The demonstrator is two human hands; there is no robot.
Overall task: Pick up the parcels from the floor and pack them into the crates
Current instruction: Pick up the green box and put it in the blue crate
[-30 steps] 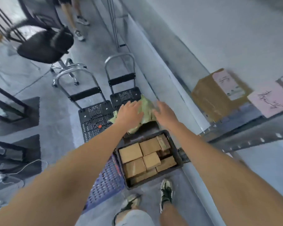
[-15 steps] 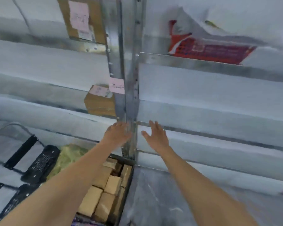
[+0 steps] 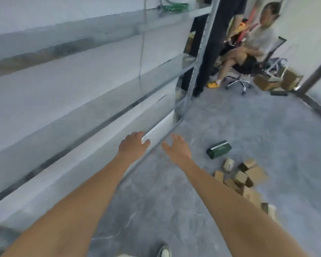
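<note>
Several small brown cardboard parcels [image 3: 244, 179] lie in a loose heap on the grey floor at the right, partly behind my right forearm. A dark green box [image 3: 219, 149] lies on the floor just beyond them. My left hand [image 3: 132, 144] and my right hand [image 3: 176, 148] are stretched out in front of me, both with relaxed fingers and holding nothing. The right hand is left of the green box, well apart from it. No crate is in view.
A long metal shelving unit [image 3: 82, 101] runs along the left. A person sits on an office chair [image 3: 248, 69] at the far right, with cardboard boxes [image 3: 278, 80] beside it. Bare grey floor [image 3: 230, 117] lies between me and the chair.
The view has swung right, away from the crate of boxes and the trolleys, toward the parcels on the floor. Both hands left the green parcel at the crate and stay empty.
</note>
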